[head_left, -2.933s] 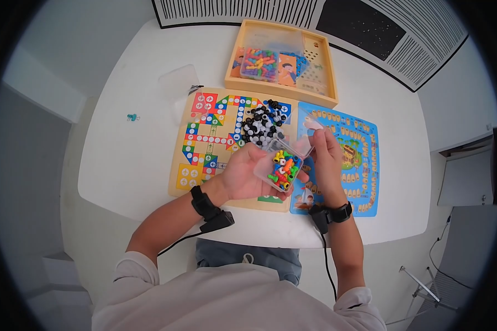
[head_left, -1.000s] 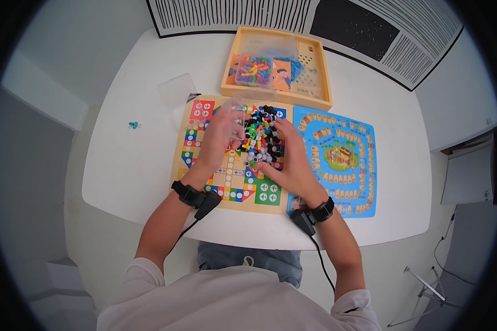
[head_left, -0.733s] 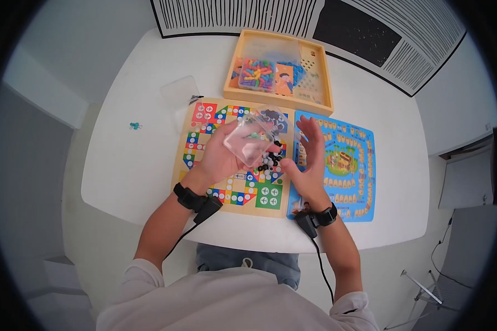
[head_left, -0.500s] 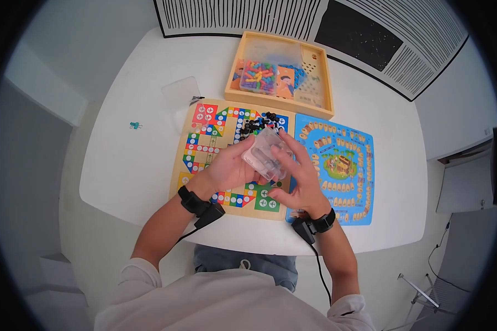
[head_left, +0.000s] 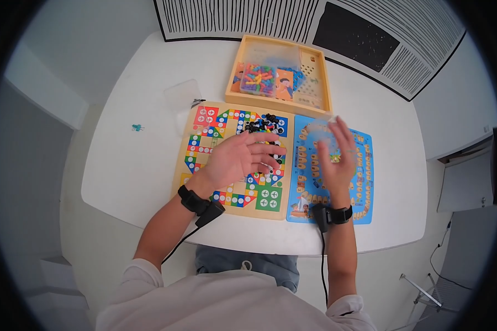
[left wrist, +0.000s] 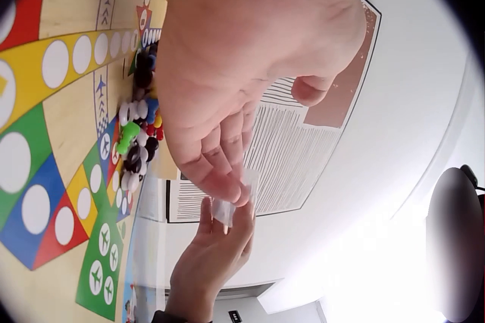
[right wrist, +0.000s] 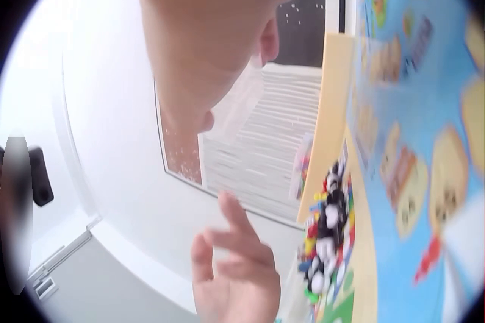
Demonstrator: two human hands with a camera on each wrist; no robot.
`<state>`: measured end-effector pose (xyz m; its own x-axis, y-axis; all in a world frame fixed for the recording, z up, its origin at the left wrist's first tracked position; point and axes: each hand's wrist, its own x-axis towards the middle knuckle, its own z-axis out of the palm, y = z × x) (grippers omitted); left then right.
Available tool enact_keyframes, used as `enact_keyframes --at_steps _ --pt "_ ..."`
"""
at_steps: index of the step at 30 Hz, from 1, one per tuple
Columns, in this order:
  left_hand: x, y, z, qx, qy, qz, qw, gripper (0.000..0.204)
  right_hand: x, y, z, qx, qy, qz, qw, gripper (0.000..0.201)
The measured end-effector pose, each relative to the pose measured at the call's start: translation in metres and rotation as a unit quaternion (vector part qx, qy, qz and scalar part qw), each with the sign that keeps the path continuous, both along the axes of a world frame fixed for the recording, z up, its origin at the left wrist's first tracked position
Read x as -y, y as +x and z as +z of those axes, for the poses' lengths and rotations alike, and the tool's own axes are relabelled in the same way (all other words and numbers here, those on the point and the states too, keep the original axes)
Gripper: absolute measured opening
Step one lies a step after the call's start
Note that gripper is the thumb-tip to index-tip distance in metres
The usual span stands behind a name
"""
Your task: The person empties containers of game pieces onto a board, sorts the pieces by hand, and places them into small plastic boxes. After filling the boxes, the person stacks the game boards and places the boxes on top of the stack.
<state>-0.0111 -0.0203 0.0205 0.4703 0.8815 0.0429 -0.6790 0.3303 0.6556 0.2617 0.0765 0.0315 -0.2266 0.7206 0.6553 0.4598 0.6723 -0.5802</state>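
Observation:
My left hand is over the wooden board printed with a colourful flying-chess track, palm up, fingers extended, holding nothing. Past its fingertips lies a heap of black, white and coloured game pieces, partly hidden by the hand in the head view. My right hand is raised over the blue path-game board. Between its thumb and fingers it holds a small clear plastic box, blurred by motion. In the left wrist view the clear box shows beyond the left fingertips.
At the back stands a wooden tray holding a clear box of colourful pegs and orange cards. A clear lidded container lies at the left board's far corner. A small teal clip sits farther left on the white table.
The coloured pieces from the clear box have been tipped onto the black and white heap. The box has passed from my left hand to my right, which has swung right over the blue board.

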Motion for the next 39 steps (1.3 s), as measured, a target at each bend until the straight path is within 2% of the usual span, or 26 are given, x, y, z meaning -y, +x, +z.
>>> enact_keyframes --at_steps 2,3,5,11,15,18,20,21,22,23,24,25,26,28,29,31,32,34,35,36,38,39 --pt "-0.003 -0.006 -0.009 0.002 -0.027 0.100 0.995 0.063 -0.029 0.023 -0.008 -0.057 -0.039 -0.093 0.993 0.053" --pt "-0.003 -0.007 -0.010 0.003 -0.024 0.099 0.995 0.063 -0.039 0.037 -0.015 -0.057 -0.036 -0.093 0.993 0.053" --pt "-0.005 -0.009 -0.010 -0.006 -0.055 0.171 0.984 0.055 -0.054 0.059 -0.029 -0.100 -0.114 -0.174 0.973 0.068" --pt "-0.003 -0.019 -0.005 0.002 -0.050 0.195 0.980 0.049 -0.068 0.077 -0.051 -0.028 -0.169 -0.234 0.957 0.082" --pt "-0.005 -0.026 -0.012 0.036 -0.044 0.191 0.980 0.047 -0.077 0.081 -0.053 -0.006 -0.138 -0.194 0.971 0.085" --pt "-0.008 -0.032 -0.016 0.054 -0.040 0.213 0.975 0.044 -0.079 0.083 -0.042 0.031 -0.192 -0.154 0.969 0.088" --pt "-0.009 -0.036 -0.015 0.041 -0.041 0.232 0.971 0.042 -0.076 0.082 -0.023 -0.006 -0.243 -0.113 0.963 0.088" --pt "-0.008 -0.035 -0.011 0.043 -0.066 0.253 0.964 0.031 -0.074 0.081 -0.015 -0.031 -0.229 -0.098 0.968 0.086" --pt "-0.007 -0.037 -0.010 0.047 -0.063 0.260 0.962 0.031 -0.071 0.076 -0.004 -0.026 -0.226 -0.092 0.969 0.086" --pt "-0.007 -0.038 -0.008 -0.054 -0.040 0.298 0.952 0.026 -0.065 0.070 0.009 -0.013 -0.187 -0.085 0.979 0.086" --pt "-0.007 -0.037 -0.007 -0.156 -0.018 0.329 0.931 0.022 -0.057 0.066 0.021 0.000 -0.148 -0.079 0.986 0.086" --pt "-0.003 -0.029 0.013 -0.272 0.025 0.413 0.869 0.021 -0.050 0.057 0.035 0.014 -0.139 -0.069 0.988 0.085" --pt "0.001 -0.031 0.018 -0.271 0.027 0.414 0.869 0.021 -0.042 0.051 0.046 0.014 -0.137 -0.069 0.988 0.085" --pt "0.008 -0.046 0.026 -0.503 0.065 0.482 0.714 0.041 -0.032 0.039 0.066 0.052 -0.132 -0.015 0.990 0.084" --pt "0.014 -0.053 0.035 -0.504 0.066 0.482 0.714 0.041 -0.026 0.035 0.073 0.050 -0.133 -0.015 0.990 0.084" --pt "0.021 -0.073 0.051 -0.643 0.179 0.586 0.460 0.072 -0.016 0.027 0.082 0.087 -0.115 0.034 0.989 0.083" --pt "0.024 -0.088 0.053 -0.645 0.179 0.586 0.457 0.072 -0.013 0.024 0.082 0.084 -0.115 0.035 0.989 0.083" --pt "0.029 -0.119 0.054 -0.732 0.155 0.524 0.406 0.109 -0.005 0.017 0.081 0.094 -0.115 0.089 0.985 0.081" --pt "0.030 -0.129 0.057 -0.748 0.131 0.473 0.447 0.129 -0.001 0.013 0.079 0.098 -0.126 0.100 0.982 0.081" --pt "0.032 -0.135 0.053 -0.750 0.132 0.472 0.443 0.129 0.004 0.009 0.076 0.093 -0.127 0.101 0.982 0.081" --pt "0.031 -0.145 0.032 -0.751 0.105 0.359 0.544 0.141 0.014 -0.002 0.071 0.114 -0.143 0.133 0.974 0.081" --pt "0.029 -0.149 0.024 -0.741 0.093 0.325 0.580 0.150 0.016 -0.007 0.067 0.116 -0.142 0.150 0.971 0.080"
